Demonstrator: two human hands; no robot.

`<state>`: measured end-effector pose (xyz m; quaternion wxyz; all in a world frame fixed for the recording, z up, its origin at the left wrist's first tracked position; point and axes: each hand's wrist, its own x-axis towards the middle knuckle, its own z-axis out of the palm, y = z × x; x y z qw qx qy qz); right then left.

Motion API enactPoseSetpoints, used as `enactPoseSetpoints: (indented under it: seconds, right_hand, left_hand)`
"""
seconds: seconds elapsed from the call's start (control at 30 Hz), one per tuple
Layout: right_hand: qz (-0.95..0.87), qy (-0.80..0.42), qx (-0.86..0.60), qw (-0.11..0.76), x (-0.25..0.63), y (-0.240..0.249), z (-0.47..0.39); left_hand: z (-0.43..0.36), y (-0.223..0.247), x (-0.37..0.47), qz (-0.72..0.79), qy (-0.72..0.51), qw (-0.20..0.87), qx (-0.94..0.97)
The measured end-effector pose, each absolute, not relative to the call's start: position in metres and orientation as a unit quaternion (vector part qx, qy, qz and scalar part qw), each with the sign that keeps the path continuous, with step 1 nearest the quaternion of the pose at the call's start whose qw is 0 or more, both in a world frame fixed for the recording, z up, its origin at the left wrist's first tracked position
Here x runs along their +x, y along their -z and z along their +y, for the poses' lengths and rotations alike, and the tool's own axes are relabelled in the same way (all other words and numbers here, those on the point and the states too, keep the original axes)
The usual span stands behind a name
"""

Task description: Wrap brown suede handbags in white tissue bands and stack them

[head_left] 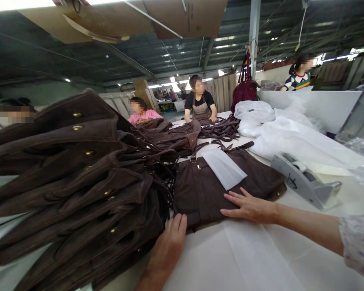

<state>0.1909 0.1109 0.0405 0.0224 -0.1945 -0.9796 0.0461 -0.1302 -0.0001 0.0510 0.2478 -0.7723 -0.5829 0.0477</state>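
A dark brown handbag (197,194) lies flat on the white table, its handles pointing away from me. White paper (224,166) sits across its upper part. On the front of the bag, near its bottom edge, my right hand (250,207) rests with fingers spread. My left hand (170,242) is at the bag's lower left corner, fingers together and bent over the edge; its thumb is hidden. Close by on the left rises a stack of similar brown bags (79,178) with brass snaps and tangled straps.
A grey tape dispenser (305,182) stands right of the bag. Clear and white plastic bags (294,137) are heaped behind it. More brown bags (172,131) and straps (221,127) lie farther back, where a person in an apron (200,101) works. A maroon bag (244,95) hangs from a post.
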Motion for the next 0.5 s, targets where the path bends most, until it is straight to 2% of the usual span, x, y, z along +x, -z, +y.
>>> enactPoseSetpoints:
  seconds: [0.1, 0.3, 0.47, 0.5]
  right_hand:
    - [-0.978, -0.063, -0.196, 0.035, 0.197, -0.040, 0.110]
    - [-0.977, -0.073, -0.196, 0.051, 0.198, -0.040, 0.109]
    - [-0.977, -0.057, -0.196, 0.062, 0.195, -0.036, 0.108]
    - [-0.977, -0.052, -0.196, 0.064, 0.194, -0.035, 0.108]
  left_hand:
    - [-0.014, -0.044, -0.137, -0.573, -0.039, 0.266, -0.774]
    - [-0.022, -0.046, -0.142, -0.572, -0.050, 0.235, -0.784]
    - [-0.016, -0.111, -0.091, -0.658, -0.211, 0.167, -0.704]
    - [-0.008, -0.128, -0.073, -0.659, -0.208, 0.154, -0.707]
